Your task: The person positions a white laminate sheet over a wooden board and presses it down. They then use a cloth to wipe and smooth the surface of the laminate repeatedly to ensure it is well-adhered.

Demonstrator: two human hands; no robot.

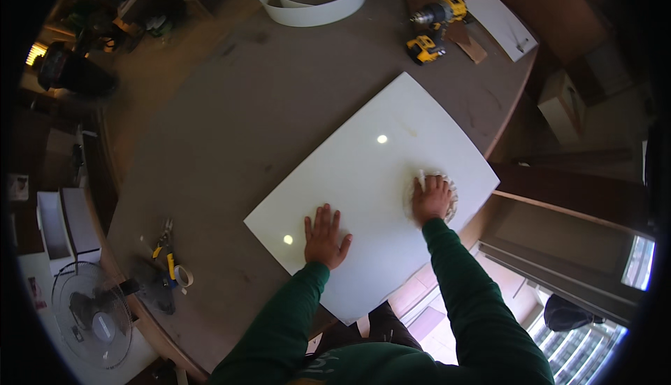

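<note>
A glossy white panel [377, 189] lies flat and slantwise on the brown table, its near corner reaching past the table's edge toward my body. My left hand [326, 237] rests palm down on its left part, fingers stretched out. On the right part, my right hand [431, 198] presses a bunched whitish cloth [452, 207] against the surface. The fingers curve over the cloth, and most of it is hidden beneath them. A faint smudge shows on the panel beyond the right hand.
A yellow and black cordless drill [440, 15] lies at the far right beside a small white board [503, 25]. A coil of white edge strip [314, 11] stands at the back. Pliers [165, 245] and a tape roll [184, 276] lie left, near a fan [94, 318].
</note>
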